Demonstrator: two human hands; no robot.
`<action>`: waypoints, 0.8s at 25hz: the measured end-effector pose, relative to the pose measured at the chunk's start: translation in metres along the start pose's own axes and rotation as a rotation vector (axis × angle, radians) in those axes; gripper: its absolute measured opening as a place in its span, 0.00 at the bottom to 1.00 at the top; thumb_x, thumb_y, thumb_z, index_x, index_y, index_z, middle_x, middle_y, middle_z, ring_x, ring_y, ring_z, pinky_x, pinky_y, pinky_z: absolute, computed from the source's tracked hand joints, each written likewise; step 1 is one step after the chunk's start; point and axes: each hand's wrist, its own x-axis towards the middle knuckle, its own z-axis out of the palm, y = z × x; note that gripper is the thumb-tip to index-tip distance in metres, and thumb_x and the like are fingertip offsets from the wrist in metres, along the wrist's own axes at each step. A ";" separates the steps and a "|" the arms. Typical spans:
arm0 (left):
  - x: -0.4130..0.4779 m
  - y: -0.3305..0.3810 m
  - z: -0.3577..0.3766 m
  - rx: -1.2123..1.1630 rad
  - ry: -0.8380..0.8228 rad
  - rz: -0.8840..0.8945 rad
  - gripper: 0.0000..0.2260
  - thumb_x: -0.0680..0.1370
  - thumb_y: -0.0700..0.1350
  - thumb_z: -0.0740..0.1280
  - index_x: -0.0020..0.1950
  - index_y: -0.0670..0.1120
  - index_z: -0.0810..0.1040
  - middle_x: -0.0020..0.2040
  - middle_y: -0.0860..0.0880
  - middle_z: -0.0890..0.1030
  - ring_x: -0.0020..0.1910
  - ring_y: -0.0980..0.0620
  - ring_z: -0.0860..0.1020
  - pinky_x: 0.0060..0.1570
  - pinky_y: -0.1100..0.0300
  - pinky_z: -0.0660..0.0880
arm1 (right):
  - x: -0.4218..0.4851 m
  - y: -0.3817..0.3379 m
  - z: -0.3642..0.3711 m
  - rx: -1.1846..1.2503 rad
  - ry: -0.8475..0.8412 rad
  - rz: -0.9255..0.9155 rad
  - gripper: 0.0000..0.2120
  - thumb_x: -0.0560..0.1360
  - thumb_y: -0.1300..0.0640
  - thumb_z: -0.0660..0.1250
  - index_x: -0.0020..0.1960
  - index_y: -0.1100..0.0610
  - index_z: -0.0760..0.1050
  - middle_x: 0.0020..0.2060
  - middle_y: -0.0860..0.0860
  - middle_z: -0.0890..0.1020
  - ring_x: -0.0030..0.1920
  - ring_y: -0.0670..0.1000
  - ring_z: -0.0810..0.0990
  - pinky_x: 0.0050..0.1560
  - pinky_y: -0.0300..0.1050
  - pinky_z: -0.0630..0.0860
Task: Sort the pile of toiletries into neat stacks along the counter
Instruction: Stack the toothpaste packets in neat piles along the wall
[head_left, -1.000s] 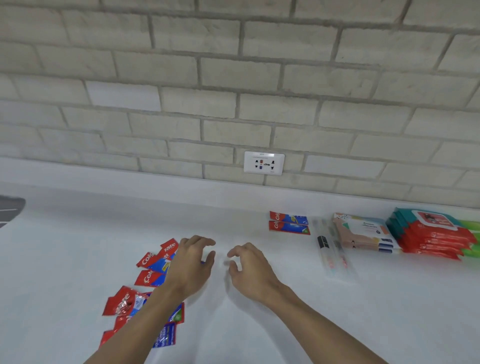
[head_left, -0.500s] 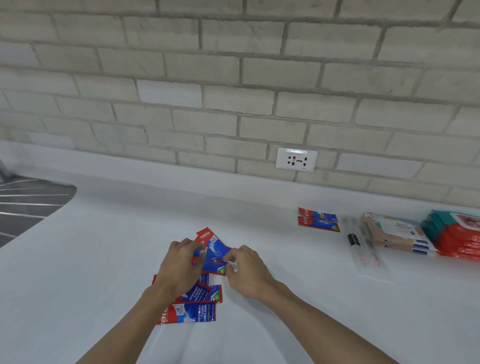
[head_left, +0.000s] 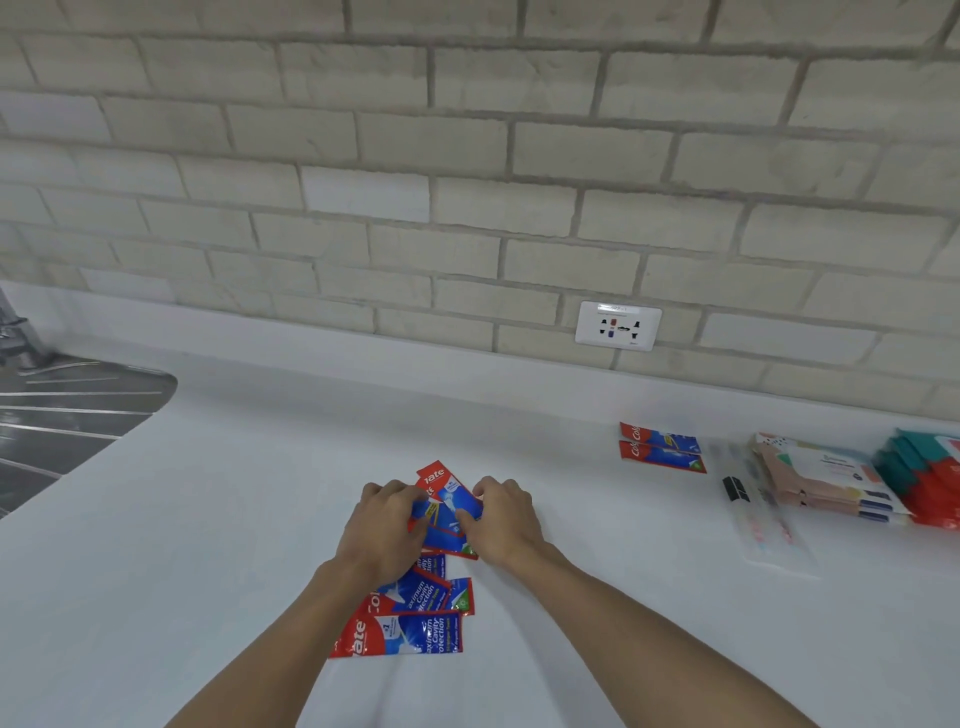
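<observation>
1. The left hand (head_left: 384, 530) and right hand (head_left: 501, 525) are together pinching a fan of toothpaste sachets (head_left: 448, 506) over the middle of the counter (head_left: 208, 519).
2. The loose sachets (head_left: 410, 621) are lying just toward the near edge, long axes mostly crosswise, nearer the left hand.

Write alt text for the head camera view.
The left hand and right hand hold red-and-blue toothpaste sachets at the edge of a loose pile of them on a white counter. Further right lie two sorted sachets, clear packets and stacked wipe packs.
</observation>
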 end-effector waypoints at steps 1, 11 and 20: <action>0.001 0.000 0.000 0.004 -0.011 0.001 0.19 0.79 0.54 0.63 0.69 0.51 0.70 0.67 0.53 0.73 0.66 0.53 0.67 0.59 0.59 0.73 | 0.002 -0.001 0.002 -0.008 -0.004 0.016 0.20 0.75 0.45 0.68 0.61 0.54 0.70 0.59 0.53 0.74 0.60 0.51 0.74 0.54 0.47 0.78; 0.009 -0.005 0.002 0.038 -0.100 -0.022 0.21 0.78 0.57 0.62 0.69 0.51 0.68 0.67 0.52 0.73 0.66 0.52 0.68 0.61 0.58 0.73 | 0.014 0.003 -0.007 0.268 -0.105 0.173 0.20 0.73 0.52 0.72 0.61 0.58 0.73 0.60 0.54 0.79 0.58 0.50 0.80 0.48 0.41 0.80; 0.026 0.006 0.005 -0.326 -0.085 -0.157 0.26 0.77 0.55 0.65 0.72 0.51 0.62 0.68 0.48 0.73 0.64 0.49 0.73 0.53 0.55 0.80 | -0.008 0.034 -0.033 0.393 -0.060 0.153 0.14 0.78 0.52 0.66 0.60 0.58 0.76 0.57 0.53 0.81 0.50 0.45 0.77 0.35 0.30 0.71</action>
